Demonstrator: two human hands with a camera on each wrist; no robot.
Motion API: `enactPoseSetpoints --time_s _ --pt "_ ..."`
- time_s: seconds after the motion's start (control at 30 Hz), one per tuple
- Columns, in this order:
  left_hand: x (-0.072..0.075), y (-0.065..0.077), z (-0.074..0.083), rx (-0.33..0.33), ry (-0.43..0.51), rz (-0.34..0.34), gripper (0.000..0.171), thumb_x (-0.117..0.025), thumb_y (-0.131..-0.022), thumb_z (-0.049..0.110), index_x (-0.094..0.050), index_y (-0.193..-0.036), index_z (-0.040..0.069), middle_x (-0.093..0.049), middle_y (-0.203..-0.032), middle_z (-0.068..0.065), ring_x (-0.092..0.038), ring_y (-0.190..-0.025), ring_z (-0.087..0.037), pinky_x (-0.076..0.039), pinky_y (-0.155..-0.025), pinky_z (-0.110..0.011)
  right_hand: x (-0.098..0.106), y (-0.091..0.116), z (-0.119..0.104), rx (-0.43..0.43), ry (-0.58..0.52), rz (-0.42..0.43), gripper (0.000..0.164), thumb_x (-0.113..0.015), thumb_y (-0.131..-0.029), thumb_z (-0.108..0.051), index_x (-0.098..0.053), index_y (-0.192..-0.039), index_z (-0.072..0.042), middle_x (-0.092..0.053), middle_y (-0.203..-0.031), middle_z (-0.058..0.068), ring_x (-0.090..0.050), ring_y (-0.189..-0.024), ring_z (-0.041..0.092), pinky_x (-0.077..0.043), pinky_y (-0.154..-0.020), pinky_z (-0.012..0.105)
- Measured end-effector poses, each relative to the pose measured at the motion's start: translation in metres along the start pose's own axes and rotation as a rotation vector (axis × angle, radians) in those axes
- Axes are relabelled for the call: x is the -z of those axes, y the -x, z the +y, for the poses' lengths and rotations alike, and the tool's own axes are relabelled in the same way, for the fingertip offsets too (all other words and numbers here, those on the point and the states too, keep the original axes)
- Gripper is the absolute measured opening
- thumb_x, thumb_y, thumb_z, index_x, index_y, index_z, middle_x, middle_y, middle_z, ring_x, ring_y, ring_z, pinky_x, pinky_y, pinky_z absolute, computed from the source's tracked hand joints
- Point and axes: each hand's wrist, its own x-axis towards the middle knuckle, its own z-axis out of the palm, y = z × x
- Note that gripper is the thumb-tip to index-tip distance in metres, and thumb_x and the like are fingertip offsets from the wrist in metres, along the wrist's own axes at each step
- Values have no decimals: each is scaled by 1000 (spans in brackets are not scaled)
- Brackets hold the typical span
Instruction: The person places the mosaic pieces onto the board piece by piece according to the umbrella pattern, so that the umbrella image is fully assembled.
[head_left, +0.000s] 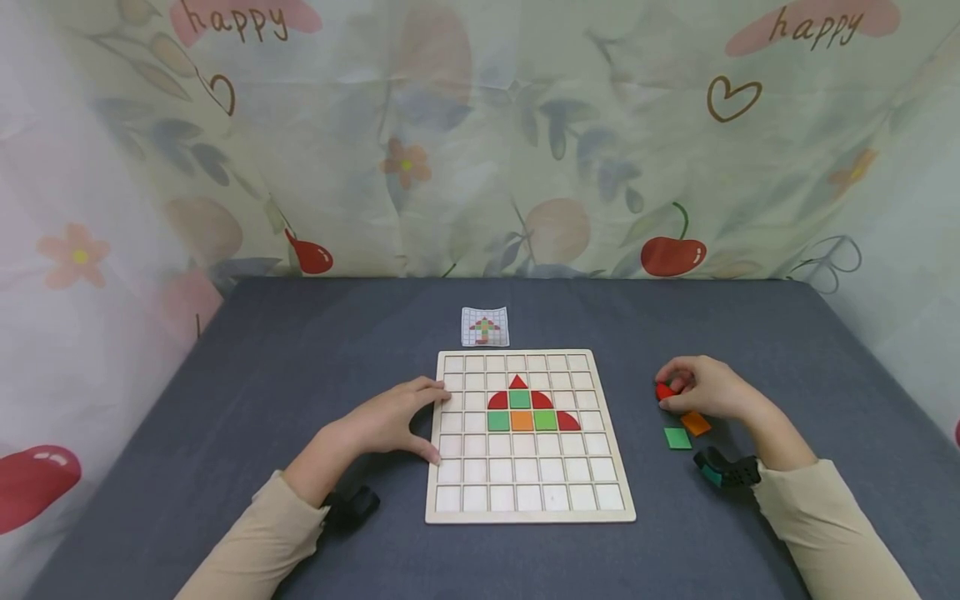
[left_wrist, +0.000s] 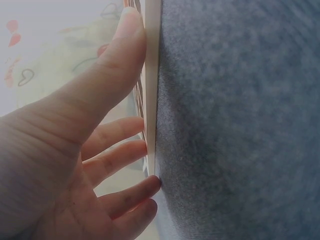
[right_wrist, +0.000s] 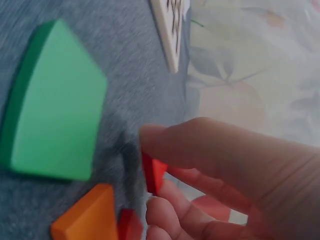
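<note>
A wooden grid board (head_left: 530, 517) lies flat on the dark table. In it sit a red triangle (head_left: 517, 382), three red quarter-round pieces (head_left: 498, 402), three green squares (head_left: 519, 399) and an orange square (head_left: 521, 421). My left hand (head_left: 393, 419) rests at the board's left edge, thumb and fingers spread along the rim. Right of the board, my right hand (head_left: 705, 388) pinches a small red block (right_wrist: 154, 172) between thumb and fingers; its full shape is hidden. Below that hand lie a green square block (head_left: 678, 438) and an orange block (head_left: 697, 423).
Beyond the board's far edge lies a small pattern card (head_left: 484, 327) with a coloured figure on a grid. Another red piece (right_wrist: 129, 226) lies beside the orange block in the right wrist view. A printed curtain (head_left: 480, 167) hangs behind the table (head_left: 337, 333).
</note>
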Motion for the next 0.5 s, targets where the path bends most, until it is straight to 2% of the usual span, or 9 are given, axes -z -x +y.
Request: enactPoseSetpoints --time_s 0.2,0.5 --pt "0 0 -1 -7 -6 3 85 -81 -67 41 -46 -136 6 -41 -143 -12 -42 -130 -28 -37 -106 -44 1 2 -10 30 -22 88 36 -74 -79 -20 -62 -105 1 -63 -86 8 -57 -72 12 -47 -62 24" --pt "0 0 0 -10 -19 4 85 -81 -67 41 -46 -136 6 -41 -143 -12 -42 -129 -28 -37 -105 -44 -5 5 -31 63 -100 149 40 -74 -80 -24 -62 -110 0 -68 -95 11 -62 -79 13 -50 -63 23"
